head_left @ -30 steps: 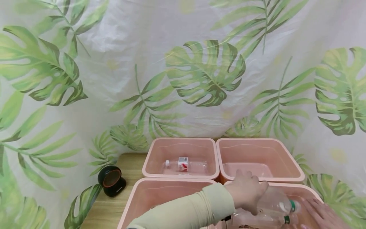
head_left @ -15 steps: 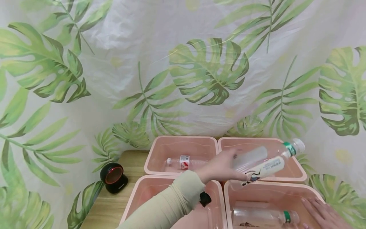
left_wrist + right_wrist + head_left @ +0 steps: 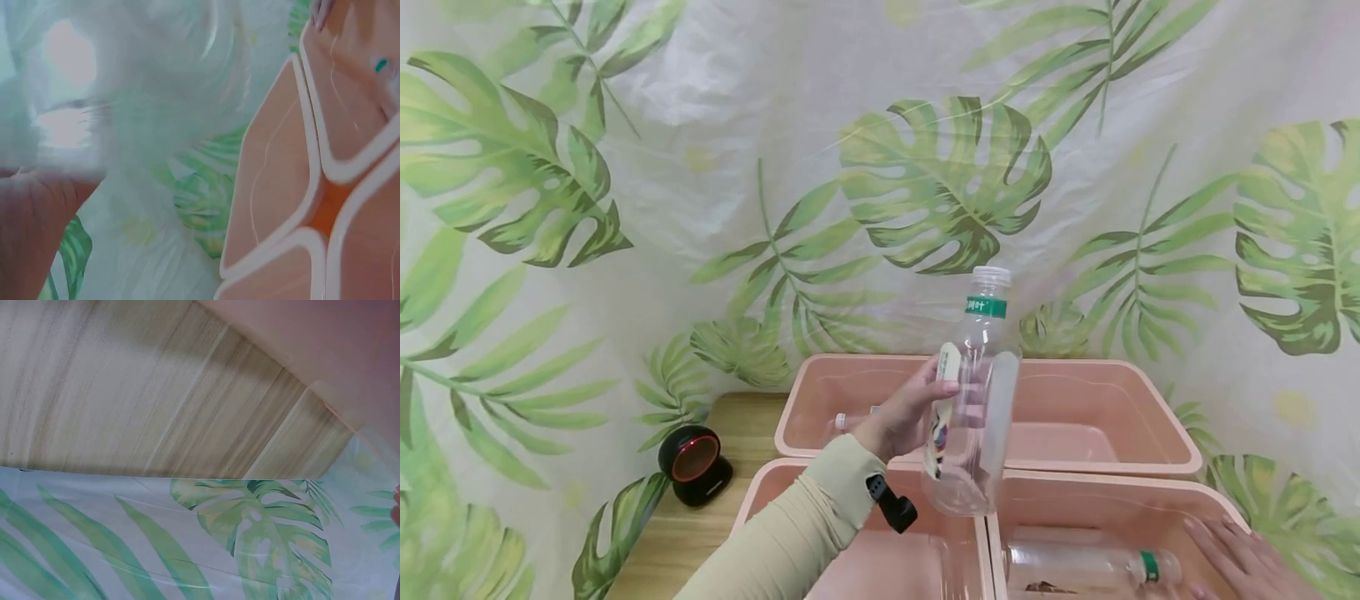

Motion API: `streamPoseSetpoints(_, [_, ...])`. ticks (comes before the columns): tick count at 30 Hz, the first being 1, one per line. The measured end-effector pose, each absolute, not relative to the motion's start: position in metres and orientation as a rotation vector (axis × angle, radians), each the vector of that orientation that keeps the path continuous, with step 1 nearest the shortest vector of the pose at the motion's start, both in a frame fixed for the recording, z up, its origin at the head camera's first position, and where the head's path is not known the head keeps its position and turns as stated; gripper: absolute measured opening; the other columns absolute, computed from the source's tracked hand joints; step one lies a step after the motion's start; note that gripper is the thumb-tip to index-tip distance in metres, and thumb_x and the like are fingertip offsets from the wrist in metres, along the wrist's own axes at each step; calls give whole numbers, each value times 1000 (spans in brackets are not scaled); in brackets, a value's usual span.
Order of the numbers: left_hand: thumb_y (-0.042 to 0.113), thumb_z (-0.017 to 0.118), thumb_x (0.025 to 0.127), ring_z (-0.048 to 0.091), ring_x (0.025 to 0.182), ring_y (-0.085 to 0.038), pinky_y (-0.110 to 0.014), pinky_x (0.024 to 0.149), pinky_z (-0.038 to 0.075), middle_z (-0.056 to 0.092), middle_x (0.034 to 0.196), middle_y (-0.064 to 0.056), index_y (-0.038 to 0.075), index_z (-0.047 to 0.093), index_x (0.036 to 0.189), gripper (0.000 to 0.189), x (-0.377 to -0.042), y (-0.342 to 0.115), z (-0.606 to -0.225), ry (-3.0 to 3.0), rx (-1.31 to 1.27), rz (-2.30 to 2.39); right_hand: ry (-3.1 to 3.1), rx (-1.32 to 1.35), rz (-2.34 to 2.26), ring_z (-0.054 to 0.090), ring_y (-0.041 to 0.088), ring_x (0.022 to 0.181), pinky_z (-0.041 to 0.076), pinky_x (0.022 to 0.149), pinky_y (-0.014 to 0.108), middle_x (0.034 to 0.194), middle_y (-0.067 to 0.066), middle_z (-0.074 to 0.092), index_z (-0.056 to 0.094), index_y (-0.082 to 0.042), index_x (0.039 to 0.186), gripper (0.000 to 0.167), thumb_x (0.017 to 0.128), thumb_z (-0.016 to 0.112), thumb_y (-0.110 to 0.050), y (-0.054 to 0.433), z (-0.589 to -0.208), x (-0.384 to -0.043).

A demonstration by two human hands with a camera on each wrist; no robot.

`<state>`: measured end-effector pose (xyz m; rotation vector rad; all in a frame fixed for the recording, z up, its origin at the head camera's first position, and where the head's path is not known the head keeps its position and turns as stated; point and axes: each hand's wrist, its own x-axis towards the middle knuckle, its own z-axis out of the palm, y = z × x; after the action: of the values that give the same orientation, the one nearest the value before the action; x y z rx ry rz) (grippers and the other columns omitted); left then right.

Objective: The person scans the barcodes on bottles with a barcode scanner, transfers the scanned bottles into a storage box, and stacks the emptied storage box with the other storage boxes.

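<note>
My left hand (image 3: 910, 412) grips a clear plastic bottle (image 3: 996, 425) with a white cap, a green neck band and a picture label. The bottle stands nearly upright, its base over the rims where the front bins meet. In the left wrist view the bottle (image 3: 69, 81) is blurred and close, above the heel of the hand (image 3: 37, 231). My right hand (image 3: 1247, 557) rests, fingers extended, at the right rim of the front right bin (image 3: 1120, 487). Inside that bin lies a similar bottle (image 3: 1075, 571) with a green band.
Pink bins stand two by two. The back left bin (image 3: 827, 362) holds a bottle (image 3: 850, 423), partly hidden by my arm; the back right bin (image 3: 1075, 375) is beside it. A black round device (image 3: 695, 465) sits on the wooden table (image 3: 741, 417). A leaf-print cloth (image 3: 940, 183) hangs behind.
My left hand has lifted the bottle out of the front right bin, brought it leftward and turned it from lying sideways to nearly upright. The right hand has stayed at the rim.
</note>
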<state>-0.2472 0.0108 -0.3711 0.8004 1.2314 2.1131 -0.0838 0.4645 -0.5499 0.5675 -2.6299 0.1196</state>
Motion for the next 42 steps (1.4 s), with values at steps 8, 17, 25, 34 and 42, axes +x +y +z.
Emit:
streamPoseSetpoints(8, [46, 81, 83, 67, 107, -19, -41, 94, 55, 61, 122, -4, 7, 37, 152, 91, -251, -24, -385, 1257, 641, 2280, -2556, 629, 111, -3, -13, 144, -10, 116, 25, 161, -31, 4, 36, -31, 162, 107, 70, 92, -36, 468, -550, -84])
streamPoseSetpoints(17, [36, 66, 94, 68, 107, -20, -34, 93, 55, 70, 115, -5, 5, 47, 142, 60, -261, -77, -391, 1382, 514, 2434, -2639, 557, 102, 1, -6, 147, -3, 122, 50, 159, -8, 31, 32, -33, 163, 103, 77, 89, -34, 470, -551, -85])
streamPoseSetpoints(25, [-6, 54, 95, 65, 87, -9, -22, 72, 54, 66, 104, 3, 9, 32, 153, 64, -258, -142, -381, 1858, 335, 2451, -2578, 624, 108, -2, -20, 139, 46, 95, 59, 157, -30, 18, 33, -37, 161, 118, 60, 91, -57, 472, -550, -80])
streamPoseSetpoints(34, [1, 70, 95, 61, 101, -3, -17, 80, 52, 58, 126, -6, 16, 4, 166, 98, -248, -206, -368, 2555, 112, 2187, -2555, 585, 64, 3, -13, 144, -4, 118, 21, 159, -28, 18, 37, -38, 160, 113, 62, 88, -63, 470, -552, -76])
streamPoseSetpoints(42, [22, 82, 88, 47, 128, -39, -34, 87, 43, 43, 153, -22, 23, 8, 164, 106, -236, -233, -381, 3057, -305, 1850, -2586, 663, 38, -5, -16, 143, -11, 109, 11, 158, -29, 11, 31, -36, 162, 114, 66, 90, -54, 468, -545, -85])
